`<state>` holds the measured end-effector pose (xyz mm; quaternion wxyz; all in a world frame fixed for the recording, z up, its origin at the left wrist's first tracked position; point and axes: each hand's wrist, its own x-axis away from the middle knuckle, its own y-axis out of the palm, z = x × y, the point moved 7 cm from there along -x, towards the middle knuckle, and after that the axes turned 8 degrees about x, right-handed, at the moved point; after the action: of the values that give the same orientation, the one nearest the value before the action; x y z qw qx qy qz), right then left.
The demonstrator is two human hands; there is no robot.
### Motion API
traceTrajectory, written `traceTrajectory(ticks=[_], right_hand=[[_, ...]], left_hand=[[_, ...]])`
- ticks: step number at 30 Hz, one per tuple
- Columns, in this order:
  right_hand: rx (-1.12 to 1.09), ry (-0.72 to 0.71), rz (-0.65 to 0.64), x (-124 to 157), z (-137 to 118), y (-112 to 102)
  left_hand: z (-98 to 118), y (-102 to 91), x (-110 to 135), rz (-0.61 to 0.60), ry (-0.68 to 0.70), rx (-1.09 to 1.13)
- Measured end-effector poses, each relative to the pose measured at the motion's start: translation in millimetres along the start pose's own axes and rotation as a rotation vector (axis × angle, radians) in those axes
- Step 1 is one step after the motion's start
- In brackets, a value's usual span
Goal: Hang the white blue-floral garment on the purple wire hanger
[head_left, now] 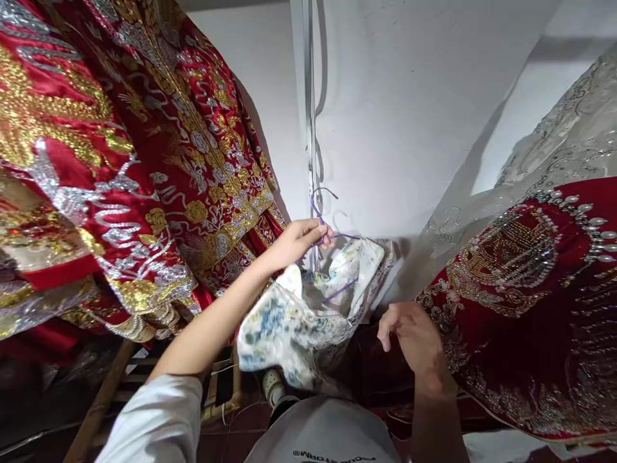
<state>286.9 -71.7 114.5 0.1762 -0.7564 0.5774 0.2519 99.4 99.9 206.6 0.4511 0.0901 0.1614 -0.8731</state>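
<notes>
My left hand (pixel 308 239) is closed round the neck of a purple clothes hanger (pixel 317 209), just below its hook. From the hanger hangs a white garment (pixel 284 328) with a blue and yellow floral print; its neckline gapes and a bit of the purple bar shows inside. To the right of the garment, my right hand (pixel 409 334) is raised and apart from it, fingers loosely bent with gaps between them and nothing visible in them. The lower part of the garment falls into shadow.
Red embroidered gowns (pixel 193 148) with gold and silver work hang at the left. A beaded dark red dress (pixel 525 308) and pale sheer fabric (pixel 554 141) stand close on the right. A metal pole (pixel 309 96) runs down the white wall (pixel 395 116). Below is a wooden rack (pixel 103 399).
</notes>
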Motion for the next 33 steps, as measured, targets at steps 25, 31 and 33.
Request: traceTrajectory(ticks=[25, 31, 33], right_hand=[[0.46, 0.717, 0.109, -46, 156, 24], [0.709, 0.872, 0.081, -98, 205, 27], [0.721, 0.909, 0.057, -97, 214, 27]], left_hand=[[-33, -72.8, -58, 0.046, -0.152, 0.166], [-29, -73.3, -63, 0.024, -0.125, 0.07], [-28, -79.3, -62, 0.041, -0.098, -0.004]])
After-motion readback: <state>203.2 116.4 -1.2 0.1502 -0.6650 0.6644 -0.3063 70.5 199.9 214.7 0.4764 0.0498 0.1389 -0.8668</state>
